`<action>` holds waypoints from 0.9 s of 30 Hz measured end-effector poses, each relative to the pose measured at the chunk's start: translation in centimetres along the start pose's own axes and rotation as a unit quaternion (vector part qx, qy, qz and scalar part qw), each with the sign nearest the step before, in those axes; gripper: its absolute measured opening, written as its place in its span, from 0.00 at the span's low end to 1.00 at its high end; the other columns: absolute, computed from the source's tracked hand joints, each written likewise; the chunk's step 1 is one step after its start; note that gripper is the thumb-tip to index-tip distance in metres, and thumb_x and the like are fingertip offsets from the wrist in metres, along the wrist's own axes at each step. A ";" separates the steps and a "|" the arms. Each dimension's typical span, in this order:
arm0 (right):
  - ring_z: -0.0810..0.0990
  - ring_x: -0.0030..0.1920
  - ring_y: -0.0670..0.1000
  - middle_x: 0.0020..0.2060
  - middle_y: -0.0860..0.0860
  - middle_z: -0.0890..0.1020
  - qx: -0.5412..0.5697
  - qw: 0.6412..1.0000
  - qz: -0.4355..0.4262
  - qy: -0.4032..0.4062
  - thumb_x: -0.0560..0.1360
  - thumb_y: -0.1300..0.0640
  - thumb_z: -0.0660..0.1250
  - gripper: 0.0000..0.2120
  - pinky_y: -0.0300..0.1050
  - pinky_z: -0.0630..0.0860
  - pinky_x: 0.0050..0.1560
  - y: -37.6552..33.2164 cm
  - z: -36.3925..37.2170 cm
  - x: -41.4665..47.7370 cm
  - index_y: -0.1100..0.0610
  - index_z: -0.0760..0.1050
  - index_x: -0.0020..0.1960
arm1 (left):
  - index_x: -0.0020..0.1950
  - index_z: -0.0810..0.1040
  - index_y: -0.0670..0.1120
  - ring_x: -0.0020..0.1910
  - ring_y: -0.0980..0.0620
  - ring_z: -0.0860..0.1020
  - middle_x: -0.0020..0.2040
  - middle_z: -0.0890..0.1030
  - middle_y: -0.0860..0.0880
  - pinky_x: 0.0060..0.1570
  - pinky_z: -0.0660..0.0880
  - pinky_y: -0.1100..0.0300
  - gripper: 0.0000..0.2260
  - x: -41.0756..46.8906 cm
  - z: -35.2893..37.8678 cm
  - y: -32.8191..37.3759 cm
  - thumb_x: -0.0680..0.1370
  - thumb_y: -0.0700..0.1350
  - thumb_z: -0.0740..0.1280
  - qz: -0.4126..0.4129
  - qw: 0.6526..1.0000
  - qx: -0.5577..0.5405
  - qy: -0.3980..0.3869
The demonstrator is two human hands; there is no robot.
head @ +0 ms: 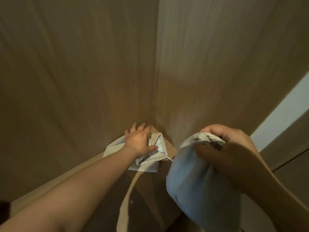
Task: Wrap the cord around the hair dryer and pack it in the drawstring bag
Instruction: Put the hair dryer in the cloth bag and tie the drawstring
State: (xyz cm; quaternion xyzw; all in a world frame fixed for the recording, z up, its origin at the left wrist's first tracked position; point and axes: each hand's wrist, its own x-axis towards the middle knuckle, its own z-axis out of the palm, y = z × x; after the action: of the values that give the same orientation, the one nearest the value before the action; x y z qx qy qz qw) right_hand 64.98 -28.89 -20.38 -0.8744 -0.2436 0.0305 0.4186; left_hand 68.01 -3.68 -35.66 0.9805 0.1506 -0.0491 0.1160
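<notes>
My right hand (222, 138) grips the gathered neck of a full, bulging pale drawstring bag (199, 178) and holds it up in the air at the right. The hair dryer and its cord are not visible. A second, flat white drawstring bag (150, 158) lies on a wooden shelf in the corner. My left hand (140, 139) rests on that flat bag with fingers spread and the thumb against its open mouth. A thin drawstring (168, 158) trails from the flat bag toward the full one.
Wooden panels (83, 72) close in the shelf on the left and back, meeting in a corner (154, 114). The shelf's front edge (66, 174) runs diagonally at lower left. A pale strap (127, 198) hangs below. A white wall strip (280, 118) shows at right.
</notes>
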 end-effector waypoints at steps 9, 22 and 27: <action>0.78 0.34 0.39 0.31 0.44 0.81 0.006 1.000 -0.001 -0.015 0.68 0.59 0.71 0.04 0.29 0.70 0.30 0.0 1.3 1.5 0.51 0.78 0.37 | 0.50 0.75 0.46 0.43 0.46 0.79 0.44 0.79 0.46 0.41 0.75 0.57 0.07 -0.2 3.7 -4.6 0.73 0.40 0.65 0.016 0.996 -0.058 -0.068; 0.80 0.36 0.43 0.31 0.46 0.81 -0.022 1.000 -0.008 -0.010 0.67 0.57 0.71 0.03 0.46 0.77 0.39 -2.6 1.4 1.0 0.51 0.79 0.40 | 0.55 0.81 0.49 0.53 0.50 0.79 0.52 0.80 0.52 0.55 0.76 0.60 0.11 -9.5 0.0 -7.5 0.72 0.43 0.70 0.028 0.945 -0.014 -0.326; 0.80 0.38 0.45 0.34 0.47 0.82 -0.032 0.997 -0.063 0.010 0.68 0.57 0.71 0.03 0.48 0.77 0.40 -3.9 1.4 2.3 0.52 0.78 0.41 | 0.47 0.77 0.51 0.46 0.55 0.75 0.46 0.77 0.53 0.43 0.71 0.66 0.03 -9.1 -3.0 -5.2 0.75 0.47 0.69 0.005 0.971 -0.070 -0.227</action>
State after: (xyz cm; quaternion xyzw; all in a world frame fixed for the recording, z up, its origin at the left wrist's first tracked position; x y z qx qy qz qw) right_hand 65.12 -24.76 -18.05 -0.8703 -0.2950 -0.0124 0.3943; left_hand 58.00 -0.70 -32.63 0.9341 0.1181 -0.2587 0.2158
